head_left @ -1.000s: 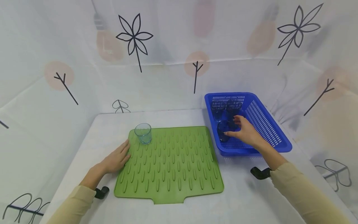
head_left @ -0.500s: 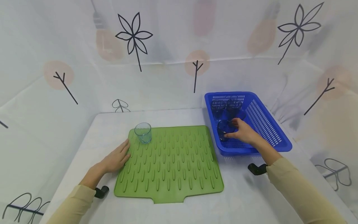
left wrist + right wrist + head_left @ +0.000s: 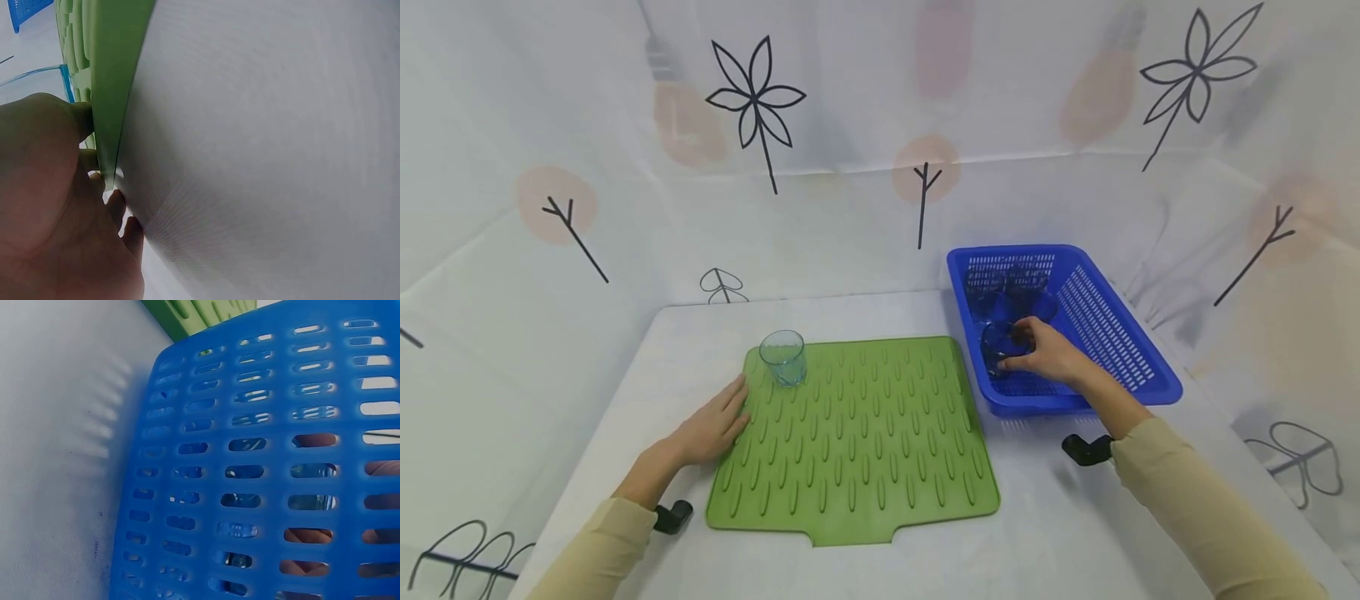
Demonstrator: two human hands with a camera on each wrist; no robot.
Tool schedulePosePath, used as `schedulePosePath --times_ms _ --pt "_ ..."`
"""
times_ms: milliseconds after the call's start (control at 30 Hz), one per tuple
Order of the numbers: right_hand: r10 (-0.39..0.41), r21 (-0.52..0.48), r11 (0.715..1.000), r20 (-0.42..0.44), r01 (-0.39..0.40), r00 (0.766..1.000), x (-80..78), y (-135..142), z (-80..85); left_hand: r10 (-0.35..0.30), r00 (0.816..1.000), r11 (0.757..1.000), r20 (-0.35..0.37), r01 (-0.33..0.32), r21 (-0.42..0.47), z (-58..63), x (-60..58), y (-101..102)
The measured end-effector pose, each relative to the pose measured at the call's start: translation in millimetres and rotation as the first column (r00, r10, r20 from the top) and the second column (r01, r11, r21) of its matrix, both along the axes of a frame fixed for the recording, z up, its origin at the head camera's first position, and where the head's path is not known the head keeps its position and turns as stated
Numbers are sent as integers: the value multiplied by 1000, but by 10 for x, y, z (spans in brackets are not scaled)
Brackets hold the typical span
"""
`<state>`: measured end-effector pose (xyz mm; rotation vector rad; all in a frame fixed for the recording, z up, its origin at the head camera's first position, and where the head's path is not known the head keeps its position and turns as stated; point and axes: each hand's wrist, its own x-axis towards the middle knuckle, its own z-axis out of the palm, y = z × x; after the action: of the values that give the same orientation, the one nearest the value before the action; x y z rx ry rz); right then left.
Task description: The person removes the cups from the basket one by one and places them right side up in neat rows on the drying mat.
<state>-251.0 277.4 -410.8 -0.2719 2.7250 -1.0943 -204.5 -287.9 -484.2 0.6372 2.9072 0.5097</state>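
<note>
My left hand (image 3: 706,429) rests with extended fingers along the left edge of a green drying mat (image 3: 865,433), with its thumb over the mat's border. A clear bluish drinking glass (image 3: 784,360) stands upright on the mat's back left corner, just beyond those fingertips. On the right, my right hand (image 3: 1051,354) reaches into a blue plastic basket (image 3: 1123,342) and grips another drinking glass (image 3: 998,340) between thumb and fingers. In the right wrist view the slotted basket wall (image 3: 219,437) hides most of that hand; bits of skin and glass show through the slots.
More glasses (image 3: 988,292) stand at the back of the basket. The basket sits beside the mat's right edge on a white-covered table (image 3: 940,562). A white patterned cloth (image 3: 850,217) hangs behind and at both sides.
My right hand has moved slightly left and its thumb and fingers have closed onto the front glass in the basket. The left hand and the glass on the mat have stayed put.
</note>
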Motion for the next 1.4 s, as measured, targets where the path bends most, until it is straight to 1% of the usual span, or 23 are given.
schedulePosePath --times_ms 167,367,600,667,833,900,1033,1100,1300,1400 --pt "-2 -12 1000 11 2 1000 11 7 22 -5 1000 999 -4 5 39 41 24 27" --pt "-15 -24 1000 10 16 1000 21 41 41 -1 1000 1000 -6 1 0 57 38 41" --pt "-20 -6 1000 -8 20 1000 51 60 116 0 1000 1000 29 0 -6 97 31 39" --pt "-27 -10 1000 -14 27 1000 61 55 145 1 1000 1000 20 0 -6 76 28 33" --pt "-38 -30 999 -13 37 999 96 55 205 11 999 1000 36 -11 -9 8 -12 7" --pt "-38 -37 999 -14 38 999 104 57 222 8 999 1000 41 -8 -4 24 -11 13" --pt "-45 -61 997 -27 43 999 114 46 244 1 1000 1000 24 -1 21 67 9 33" --pt "-48 -75 996 -35 45 998 120 38 253 0 1000 1000 19 0 25 65 8 29" --pt "-47 -99 994 -50 42 998 135 32 288 11 999 1000 36 -11 0 -31 -29 -16" --pt "-50 -111 993 -51 44 997 147 25 316 7 1000 1000 31 -7 7 -51 -33 -24"
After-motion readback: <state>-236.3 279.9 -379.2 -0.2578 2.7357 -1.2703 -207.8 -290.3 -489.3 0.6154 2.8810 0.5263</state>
